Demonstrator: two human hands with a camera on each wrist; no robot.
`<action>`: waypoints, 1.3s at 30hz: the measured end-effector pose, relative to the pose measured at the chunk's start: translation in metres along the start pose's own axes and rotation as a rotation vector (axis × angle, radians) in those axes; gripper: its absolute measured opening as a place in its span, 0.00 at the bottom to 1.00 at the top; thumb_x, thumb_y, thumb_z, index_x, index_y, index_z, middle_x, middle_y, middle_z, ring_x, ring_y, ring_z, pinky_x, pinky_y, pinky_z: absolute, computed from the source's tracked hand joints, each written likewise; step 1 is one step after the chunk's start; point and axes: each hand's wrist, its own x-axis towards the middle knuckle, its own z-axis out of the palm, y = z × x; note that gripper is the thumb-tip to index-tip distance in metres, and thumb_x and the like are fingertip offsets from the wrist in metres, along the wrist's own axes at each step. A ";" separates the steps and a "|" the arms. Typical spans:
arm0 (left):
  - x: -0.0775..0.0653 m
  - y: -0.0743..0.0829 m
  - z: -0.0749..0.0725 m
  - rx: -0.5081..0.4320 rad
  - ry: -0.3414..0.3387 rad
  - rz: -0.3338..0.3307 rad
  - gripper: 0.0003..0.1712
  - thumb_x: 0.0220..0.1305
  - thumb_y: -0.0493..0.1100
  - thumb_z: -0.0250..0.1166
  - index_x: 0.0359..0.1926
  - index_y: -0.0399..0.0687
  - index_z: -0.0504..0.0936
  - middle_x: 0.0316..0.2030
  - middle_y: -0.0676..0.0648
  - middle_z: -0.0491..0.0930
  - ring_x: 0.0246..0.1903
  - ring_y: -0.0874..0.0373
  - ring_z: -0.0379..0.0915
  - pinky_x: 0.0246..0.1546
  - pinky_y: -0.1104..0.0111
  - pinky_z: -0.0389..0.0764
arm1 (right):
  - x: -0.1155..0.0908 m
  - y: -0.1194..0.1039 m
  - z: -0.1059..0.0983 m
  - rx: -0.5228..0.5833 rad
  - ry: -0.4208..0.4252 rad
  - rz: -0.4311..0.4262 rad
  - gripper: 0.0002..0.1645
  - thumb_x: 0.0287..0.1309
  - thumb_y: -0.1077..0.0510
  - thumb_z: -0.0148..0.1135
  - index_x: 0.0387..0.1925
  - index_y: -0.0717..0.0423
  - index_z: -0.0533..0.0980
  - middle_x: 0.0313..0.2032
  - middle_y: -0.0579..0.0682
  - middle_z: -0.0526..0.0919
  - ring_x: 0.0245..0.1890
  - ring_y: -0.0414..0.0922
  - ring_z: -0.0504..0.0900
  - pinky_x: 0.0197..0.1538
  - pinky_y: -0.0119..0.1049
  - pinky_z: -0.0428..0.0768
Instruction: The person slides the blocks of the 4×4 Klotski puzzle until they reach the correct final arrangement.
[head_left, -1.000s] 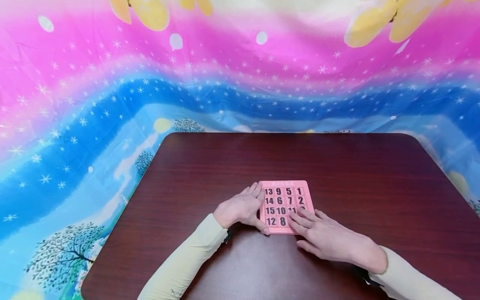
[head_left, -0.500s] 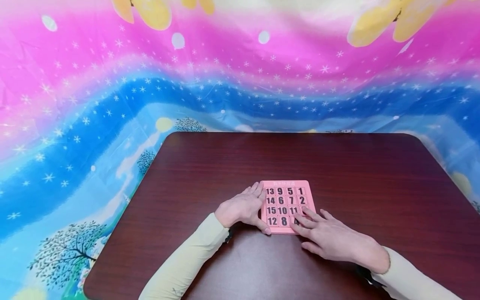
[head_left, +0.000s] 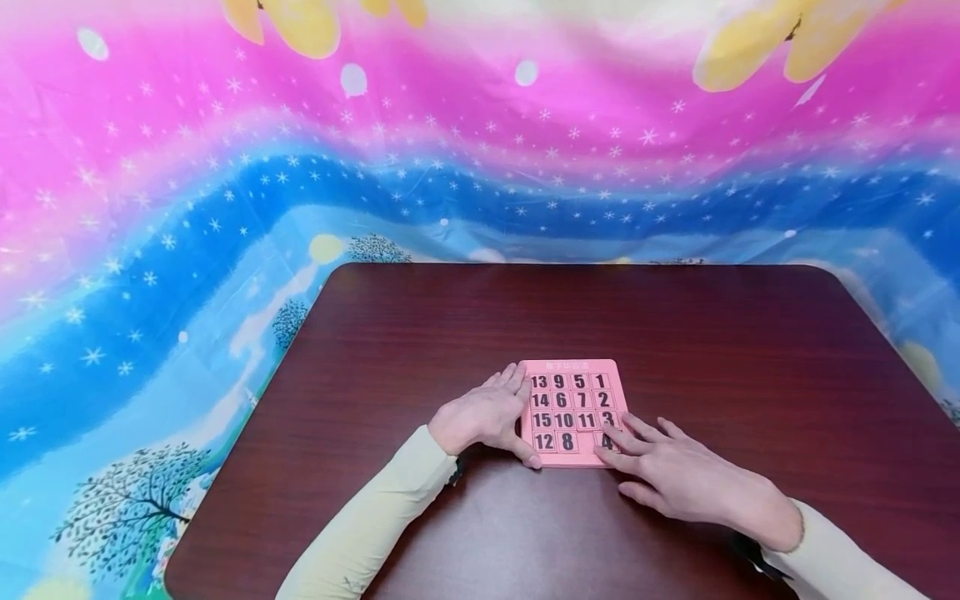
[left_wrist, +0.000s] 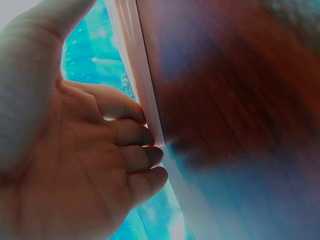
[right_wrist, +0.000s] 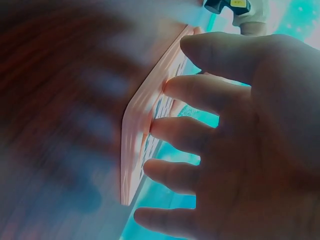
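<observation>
A pink sliding number puzzle [head_left: 573, 412] lies flat on the table, its black-numbered tiles set in a square frame. In the bottom row, a gap sits between tile 8 [head_left: 567, 442] and tile 4 [head_left: 607, 442]. My left hand [head_left: 487, 414] lies along the puzzle's left side, fingertips against the edge and thumb by the front left corner. My right hand [head_left: 675, 471] reaches over the front right corner with fingers spread. Its fingertips touch around tiles 3 and 4, partly covering them. In the right wrist view, the fingers [right_wrist: 182, 135] extend over the puzzle's face.
The dark reddish-brown table [head_left: 420, 333] has rounded far corners. Behind and beside it hangs a pink and blue cloth [head_left: 465, 142] printed with snowflakes and trees. Pale sleeves [head_left: 375, 517] cover both forearms.
Tile 4 has slid right, from the third column to the fourth, opening the gap beside tile 8. My right hand has moved right with it. My left hand has stayed in place.
</observation>
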 end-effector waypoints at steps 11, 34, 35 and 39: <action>0.000 -0.001 -0.001 0.000 0.002 0.000 0.75 0.41 0.77 0.70 0.77 0.38 0.45 0.78 0.38 0.37 0.78 0.48 0.35 0.79 0.62 0.45 | -0.004 0.005 -0.005 0.005 0.003 0.005 0.29 0.60 0.45 0.63 0.64 0.39 0.75 0.66 0.55 0.74 0.69 0.63 0.67 0.62 0.71 0.67; 0.001 0.001 -0.003 0.008 -0.002 -0.001 0.74 0.42 0.77 0.69 0.77 0.38 0.47 0.78 0.38 0.38 0.78 0.47 0.35 0.79 0.61 0.46 | 0.030 -0.019 -0.002 0.005 0.017 -0.124 0.31 0.63 0.46 0.61 0.67 0.41 0.71 0.68 0.56 0.71 0.70 0.63 0.64 0.64 0.70 0.65; 0.001 0.000 -0.003 0.009 0.000 -0.001 0.75 0.42 0.77 0.69 0.77 0.38 0.47 0.78 0.38 0.39 0.78 0.47 0.35 0.79 0.61 0.46 | 0.031 -0.020 -0.001 0.007 0.016 -0.124 0.31 0.63 0.46 0.61 0.67 0.41 0.71 0.68 0.56 0.71 0.70 0.63 0.64 0.64 0.71 0.65; 0.000 -0.001 -0.001 0.010 0.000 -0.003 0.75 0.41 0.78 0.69 0.77 0.38 0.46 0.78 0.38 0.38 0.78 0.47 0.36 0.79 0.61 0.46 | 0.031 -0.020 0.001 0.013 0.013 -0.122 0.31 0.63 0.45 0.60 0.68 0.40 0.70 0.69 0.55 0.70 0.70 0.64 0.64 0.63 0.72 0.65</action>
